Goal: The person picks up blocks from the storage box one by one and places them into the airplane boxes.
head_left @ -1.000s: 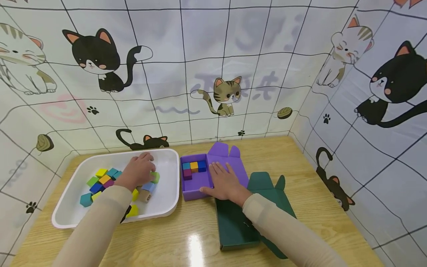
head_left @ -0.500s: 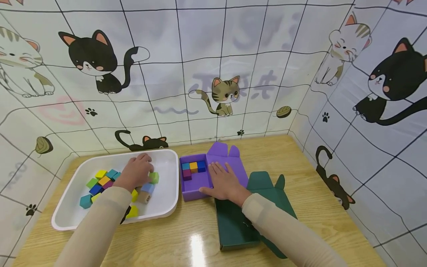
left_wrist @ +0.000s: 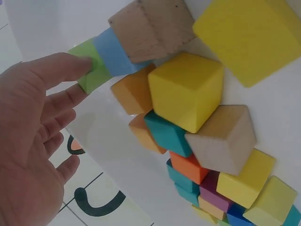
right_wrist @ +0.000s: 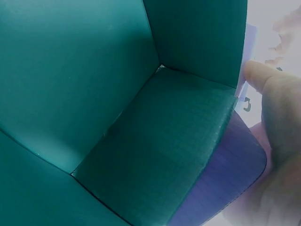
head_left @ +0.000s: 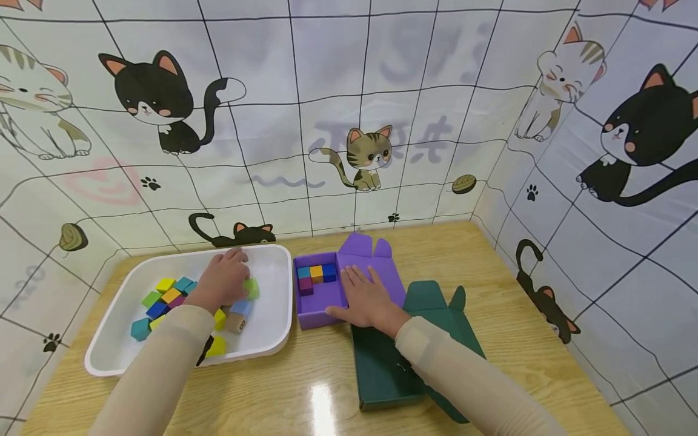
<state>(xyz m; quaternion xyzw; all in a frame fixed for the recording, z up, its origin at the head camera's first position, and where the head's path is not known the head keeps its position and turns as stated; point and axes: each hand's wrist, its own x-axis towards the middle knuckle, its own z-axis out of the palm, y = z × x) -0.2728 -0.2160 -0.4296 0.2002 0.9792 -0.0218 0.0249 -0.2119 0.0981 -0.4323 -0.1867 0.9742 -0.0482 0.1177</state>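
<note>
In the head view my left hand point(head_left: 223, 281) reaches into the white tray point(head_left: 265, 346). Its thumb and index finger pinch a light green cube point(left_wrist: 99, 75) in the left wrist view. A light blue cube point(left_wrist: 114, 52) lies against that cube, followed by a plain wooden cube point(left_wrist: 153, 30). My right hand point(head_left: 368, 300) lies flat with fingers extended over the side and lid of the open purple box point(head_left: 319, 318). Inside the box, a teal, an orange and a dark blue cube point(head_left: 329, 272) line the back, with a magenta cube point(head_left: 306, 285) in front of the teal one.
An opened dark green box point(head_left: 387, 378) lies under my right forearm, its flaps spread to the right. More coloured cubes point(head_left: 158, 309) are heaped in the tray's left half. Cat-printed sheets point(head_left: 349, 72) hang behind and beside the wooden table point(head_left: 262, 402).
The light green cube has shifted and turned slightly at the fingers of my left hand. My right hand has stayed in place on the purple box.
</note>
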